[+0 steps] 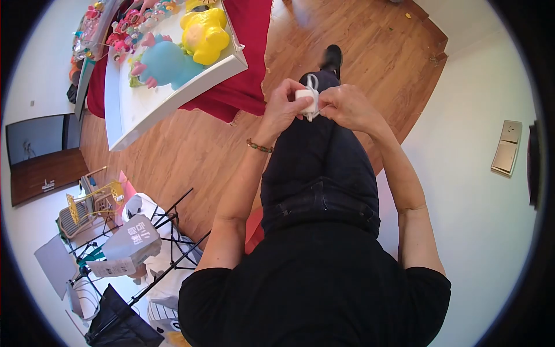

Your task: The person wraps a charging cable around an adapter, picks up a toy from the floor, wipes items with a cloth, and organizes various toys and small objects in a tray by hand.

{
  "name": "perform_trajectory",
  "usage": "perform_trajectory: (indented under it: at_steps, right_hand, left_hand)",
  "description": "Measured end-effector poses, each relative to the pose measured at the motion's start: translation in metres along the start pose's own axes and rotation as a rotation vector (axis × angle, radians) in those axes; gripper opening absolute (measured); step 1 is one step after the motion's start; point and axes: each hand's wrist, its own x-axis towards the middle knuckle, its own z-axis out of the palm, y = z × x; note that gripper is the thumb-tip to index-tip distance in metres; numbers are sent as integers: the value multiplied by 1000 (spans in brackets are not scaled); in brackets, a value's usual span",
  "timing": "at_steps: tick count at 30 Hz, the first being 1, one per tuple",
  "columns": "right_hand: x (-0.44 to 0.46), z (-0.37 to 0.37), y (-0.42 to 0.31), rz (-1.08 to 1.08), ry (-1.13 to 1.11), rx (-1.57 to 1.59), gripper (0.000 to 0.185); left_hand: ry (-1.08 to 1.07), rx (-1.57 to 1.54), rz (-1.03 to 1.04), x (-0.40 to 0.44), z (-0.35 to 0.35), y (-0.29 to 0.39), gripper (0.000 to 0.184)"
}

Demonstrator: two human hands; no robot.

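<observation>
My left hand (283,106) grips a small white charger block (304,100) between thumb and fingers, above my thighs. A white cable (313,82) is looped around the block and stands up in a bend at its top. My right hand (348,107) is at the block's right side, its thumb and fingertips pinched on the cable there. Which strand they pinch is partly hidden by the fingers. A beaded bracelet (259,146) circles my left wrist.
To the upper left is a white display tray (173,110) with a blue figure (167,62), a yellow figure (204,36) and small colourful trinkets, over a red cloth (243,81). Black stands and a grey bag (133,239) fill the lower left. A wall socket (506,148) is at right.
</observation>
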Motion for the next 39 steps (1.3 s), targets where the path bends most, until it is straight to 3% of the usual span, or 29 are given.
perform_trajectory:
  at_steps: [5,9,12,18,21,24,25,28,32,36,37,39]
  right_hand:
    - [-4,-5,-18,-296,54,-158,13]
    - [-11,-1,-35,-392,30,-228,16]
    - [-11,0,-31,-427,-16,-92,12]
    - [-7,7,8,-368,10,524,9]
    - [-20,30,29,124,11,993,21]
    - [-34,53,29,134,164,1409,32]
    - [-34,64,33,95,226,1428,41]
    - [-40,74,41,108,356,1459,36]
    - [-32,86,40,300,476,1411,22]
    - [-31,88,28,382,532,1343,25]
    - [-31,88,28,383,521,1374,26]
    - [-33,88,29,384,502,1438,29]
  left_hand:
    - [-335,72,-133,5,-18,8,19]
    - [-536,224,-149,3,-20,20,20]
    - [-693,200,-159,7,-29,16,23]
    - [-840,-139,-308,-10,-30,5,35]
    - [-752,-277,-270,-23,-23,0,36]
    - [-678,-419,-251,-29,-20,-9,36]
    - [-647,-454,-248,-30,-19,-11,36]
    - [-527,-542,-222,-33,-13,-15,36]
    - [-296,-587,-173,-32,2,-16,32]
    - [-173,-596,-93,-34,19,-25,46]
    - [-152,-617,-122,-34,20,-28,61]
    - [-126,-606,-109,-37,25,-29,67]
